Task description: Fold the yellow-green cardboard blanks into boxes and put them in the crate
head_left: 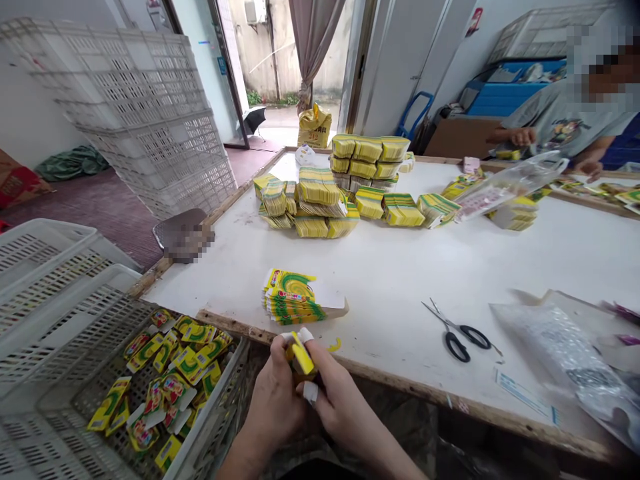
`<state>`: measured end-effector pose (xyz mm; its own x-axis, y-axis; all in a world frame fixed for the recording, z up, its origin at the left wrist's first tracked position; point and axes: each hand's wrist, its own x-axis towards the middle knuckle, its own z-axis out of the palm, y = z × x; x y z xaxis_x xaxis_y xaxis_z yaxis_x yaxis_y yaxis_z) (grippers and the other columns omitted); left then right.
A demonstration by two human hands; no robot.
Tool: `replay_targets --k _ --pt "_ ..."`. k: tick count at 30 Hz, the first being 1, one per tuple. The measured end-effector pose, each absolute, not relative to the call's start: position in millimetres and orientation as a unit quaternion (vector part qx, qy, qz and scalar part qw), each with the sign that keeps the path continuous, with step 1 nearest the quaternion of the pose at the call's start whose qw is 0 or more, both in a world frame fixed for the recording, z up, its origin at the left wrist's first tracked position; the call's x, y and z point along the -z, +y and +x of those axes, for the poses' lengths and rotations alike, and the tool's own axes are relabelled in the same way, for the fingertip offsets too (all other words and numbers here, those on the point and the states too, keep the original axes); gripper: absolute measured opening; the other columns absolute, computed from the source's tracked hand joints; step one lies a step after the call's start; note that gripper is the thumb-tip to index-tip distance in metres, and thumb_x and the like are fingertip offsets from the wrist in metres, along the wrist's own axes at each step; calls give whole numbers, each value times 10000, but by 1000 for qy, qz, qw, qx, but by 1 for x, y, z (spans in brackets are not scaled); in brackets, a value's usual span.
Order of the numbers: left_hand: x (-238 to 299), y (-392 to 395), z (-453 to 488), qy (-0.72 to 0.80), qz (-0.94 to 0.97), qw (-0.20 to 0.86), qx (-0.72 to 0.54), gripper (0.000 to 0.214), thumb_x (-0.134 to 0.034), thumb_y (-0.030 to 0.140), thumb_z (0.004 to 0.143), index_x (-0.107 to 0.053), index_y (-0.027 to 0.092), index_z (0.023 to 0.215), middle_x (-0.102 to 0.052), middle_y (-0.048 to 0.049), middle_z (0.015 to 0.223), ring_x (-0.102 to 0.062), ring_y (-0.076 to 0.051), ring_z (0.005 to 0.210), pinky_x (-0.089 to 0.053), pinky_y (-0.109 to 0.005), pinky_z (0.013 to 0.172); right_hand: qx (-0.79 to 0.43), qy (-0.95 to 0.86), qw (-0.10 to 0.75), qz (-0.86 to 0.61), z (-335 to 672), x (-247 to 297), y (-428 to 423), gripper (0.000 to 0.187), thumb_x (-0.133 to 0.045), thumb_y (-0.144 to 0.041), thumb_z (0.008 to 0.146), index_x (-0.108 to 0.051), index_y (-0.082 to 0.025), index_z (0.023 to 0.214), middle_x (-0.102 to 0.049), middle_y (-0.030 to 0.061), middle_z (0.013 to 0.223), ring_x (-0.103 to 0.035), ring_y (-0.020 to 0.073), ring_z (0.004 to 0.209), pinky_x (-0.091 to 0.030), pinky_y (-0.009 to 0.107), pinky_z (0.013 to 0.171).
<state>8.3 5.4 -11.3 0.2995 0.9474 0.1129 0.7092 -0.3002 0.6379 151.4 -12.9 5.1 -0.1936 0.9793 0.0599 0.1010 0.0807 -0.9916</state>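
Between my left hand [275, 393] and my right hand [327, 380] is a small yellow carton [303, 355], held just in front of the table's near edge. Both hands are closed on it, with white coverings on some fingertips. Just beyond them lies a fanned stack of flat yellow-and-green printed cartons [293, 297], its far-right end plain white. A small curled yellow scrap [335, 345] rests beside the right hand. Left of my hands, a white plastic crate [200, 417] holds several yellow-and-green cartons [193, 360].
Bundled flat cartons [320, 193] are piled toward the back of the white table [385, 280]. Black-handled scissors [457, 333] and a clear plastic bag [565, 353] lie at right. White crates [145, 113] stand stacked at left. Another person [565, 120] works across the table at far right.
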Motion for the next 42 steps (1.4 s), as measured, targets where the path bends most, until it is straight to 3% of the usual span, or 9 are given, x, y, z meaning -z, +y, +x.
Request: replay_targets --k 5,10,16,24,29,32,36,39,42 --pt "15 8 7 561 748 203 -291 623 -569 225 754 -286 140 1303 -525 -217 1250 -568 -345 1155 -499 -521 922 -411 -606 477 -486 158 5 -6 523 -444 -98 893 -478 -251 1392 -571 104 1368 -529 233 1265 -422 418 1072" --pt "4 10 -5 527 767 191 -312 466 -585 191 758 -449 173 1203 -624 -122 1086 -631 -277 1020 -542 -430 862 -323 -709 425 -461 172 15 3 581 -444 -98 901 -398 -267 1454 -360 118 1541 -342 263 1415 -395 435 1089" --pt "-5 16 -14 500 783 213 -304 480 -654 238 734 -506 182 1187 -674 -100 1078 -664 -244 988 -554 -353 849 -329 -740 368 -456 189 5 9 268 -502 -160 926 -670 -239 1119 -472 160 1454 -528 256 1279 -489 369 971" --pt "-14 19 -20 487 800 211 -280 463 -666 235 726 -533 164 1164 -687 -98 1070 -664 -246 977 -551 -350 836 -329 -768 330 -438 194 -7 13 273 -548 -157 896 -634 -214 1148 -494 182 1381 -561 264 1213 -498 372 937" --pt "-16 20 -20 479 798 241 -275 500 -698 231 692 -544 178 1165 -696 -79 1092 -671 -236 981 -552 -329 847 -342 -769 325 -431 197 -7 12 167 -544 -211 920 -671 -220 1028 -536 149 1310 -598 229 1129 -501 351 923" --pt "-15 19 -18 483 788 250 -287 496 -693 249 715 -539 168 1180 -694 -86 1099 -672 -228 986 -553 -318 852 -375 -761 334 -411 199 -8 9 323 -572 -262 914 -592 -243 1235 -435 150 1451 -494 250 1289 -441 374 1028" --pt "-10 17 -17 487 778 241 -315 505 -672 257 741 -515 143 1207 -686 -114 1096 -672 -229 989 -557 -325 860 -390 -724 356 -443 187 1 4 597 -408 -224 976 -175 -249 1525 -180 137 1603 -170 242 1475 -257 462 1160" --pt "-3 15 -20 499 776 214 -320 521 -660 252 741 -497 141 1223 -675 -128 1115 -663 -245 1018 -553 -353 881 -373 -730 331 -468 173 10 3 623 -386 -148 950 -171 -223 1529 -125 148 1612 -183 260 1472 -290 478 1146" --pt "3 15 -26 515 776 201 -305 504 -651 256 753 -490 164 1222 -666 -118 1118 -658 -250 1027 -554 -361 880 -371 -740 318 -462 162 12 5 619 -414 -116 919 -244 -199 1508 -219 170 1583 -272 261 1445 -343 452 1126"
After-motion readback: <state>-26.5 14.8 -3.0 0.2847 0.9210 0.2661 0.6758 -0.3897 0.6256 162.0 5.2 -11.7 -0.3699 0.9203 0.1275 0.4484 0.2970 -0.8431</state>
